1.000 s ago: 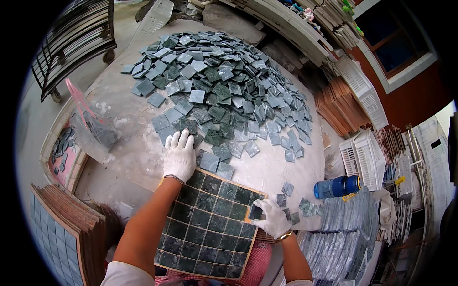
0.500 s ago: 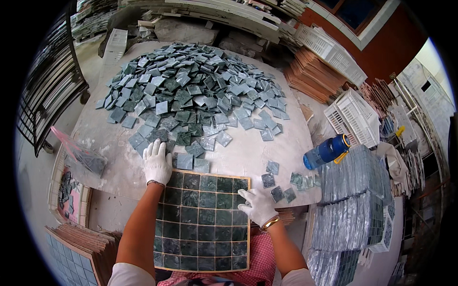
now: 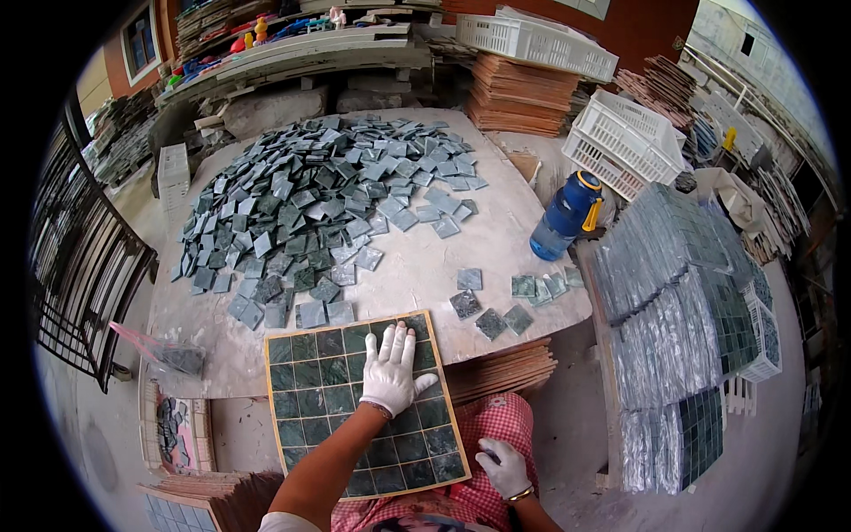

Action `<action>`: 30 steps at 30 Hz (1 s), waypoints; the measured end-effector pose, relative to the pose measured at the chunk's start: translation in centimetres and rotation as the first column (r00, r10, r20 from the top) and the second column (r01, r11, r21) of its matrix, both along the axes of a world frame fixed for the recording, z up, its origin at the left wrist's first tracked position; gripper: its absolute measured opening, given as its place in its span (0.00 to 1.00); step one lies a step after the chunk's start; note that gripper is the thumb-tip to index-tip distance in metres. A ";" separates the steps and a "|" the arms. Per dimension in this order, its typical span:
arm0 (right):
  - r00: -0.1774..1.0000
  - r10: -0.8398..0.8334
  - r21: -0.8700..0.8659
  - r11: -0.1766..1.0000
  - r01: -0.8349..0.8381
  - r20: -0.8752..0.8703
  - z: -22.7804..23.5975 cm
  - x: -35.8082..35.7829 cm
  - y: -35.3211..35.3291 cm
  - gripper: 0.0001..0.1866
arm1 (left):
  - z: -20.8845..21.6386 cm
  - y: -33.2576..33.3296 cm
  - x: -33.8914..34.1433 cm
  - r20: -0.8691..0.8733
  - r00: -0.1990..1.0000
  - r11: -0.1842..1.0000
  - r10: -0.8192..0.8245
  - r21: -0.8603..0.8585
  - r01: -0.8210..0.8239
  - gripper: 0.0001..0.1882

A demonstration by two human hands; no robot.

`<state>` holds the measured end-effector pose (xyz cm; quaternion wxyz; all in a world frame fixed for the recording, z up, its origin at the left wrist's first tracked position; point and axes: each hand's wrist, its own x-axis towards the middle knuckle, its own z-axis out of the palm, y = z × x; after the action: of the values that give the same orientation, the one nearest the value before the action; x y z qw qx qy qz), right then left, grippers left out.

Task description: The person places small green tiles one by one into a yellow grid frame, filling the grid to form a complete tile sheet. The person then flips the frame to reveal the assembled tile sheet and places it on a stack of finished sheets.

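A wood-edged board filled with dark green square stone tiles in a grid leans between the table's front edge and my lap. My left hand, in a white glove, lies on the tiles in its upper middle, fingers stretched and thumb spread out. To the right of the board, by my checked-cloth knee, my gloved right hand is closed, fingers curled. Something dark shows at its fingertips, too small to name. Several loose tiles lie just beyond the board's far edge.
A large heap of loose green tiles covers the table's far left. Several single tiles lie near its front right edge, by a blue bottle. Plastic-wrapped tile stacks stand at right, white crates behind.
My left hand has moved from the loose tiles onto the board's tiles. My right hand has left the board's right edge and dropped beside my knee. The view has shifted and the board is tilted.
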<state>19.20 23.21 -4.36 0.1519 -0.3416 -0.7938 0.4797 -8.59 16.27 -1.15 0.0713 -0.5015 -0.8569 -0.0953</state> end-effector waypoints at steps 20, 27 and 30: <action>0.940 -0.048 -0.913 0.257 -0.315 -0.338 -5.4 -3.0 -2.0 0.28 | -0.4 5.1 -0.9 0.063 0.979 0.979 -0.196 0.063 0.192 0.32; 0.789 0.508 0.003 0.842 -0.540 -0.345 -8.0 -1.0 -1.5 0.39 | -1.0 -0.7 -6.7 -0.034 0.982 0.983 0.185 0.016 -0.185 0.33; 0.825 0.415 -0.089 0.873 -0.480 -0.383 -9.9 -1.2 -1.8 0.35 | -0.8 -6.0 -6.5 -0.020 0.970 0.969 0.243 -0.034 -0.243 0.34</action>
<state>18.02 21.38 -14.29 0.1424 -0.0662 -0.7643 0.6255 -15.08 10.23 -1.90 0.0799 -0.3947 -0.9129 -0.0662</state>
